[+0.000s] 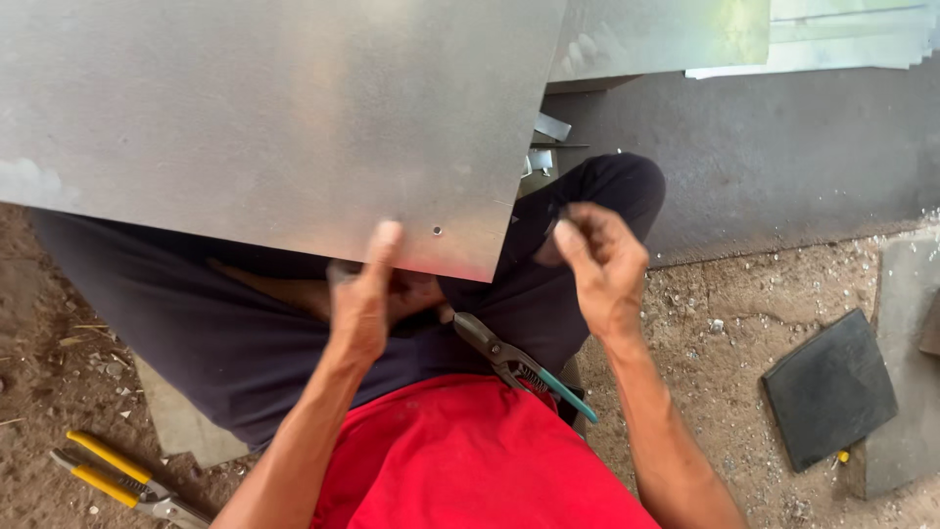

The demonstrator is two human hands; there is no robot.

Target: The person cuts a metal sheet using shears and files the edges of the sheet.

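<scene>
I saw the metal sheet [264, 118] lying across the lap. Left hand [364, 294] pinched its near edge, thumb on top, w/ a small hole [437, 231] just beside. Right hand [599, 263] hovered off the sheet's corner, fingers curled together. Teal-handled snips [517, 364] lay below that edge; yellow-handled snips [122, 480] well apart on dirt.
</scene>
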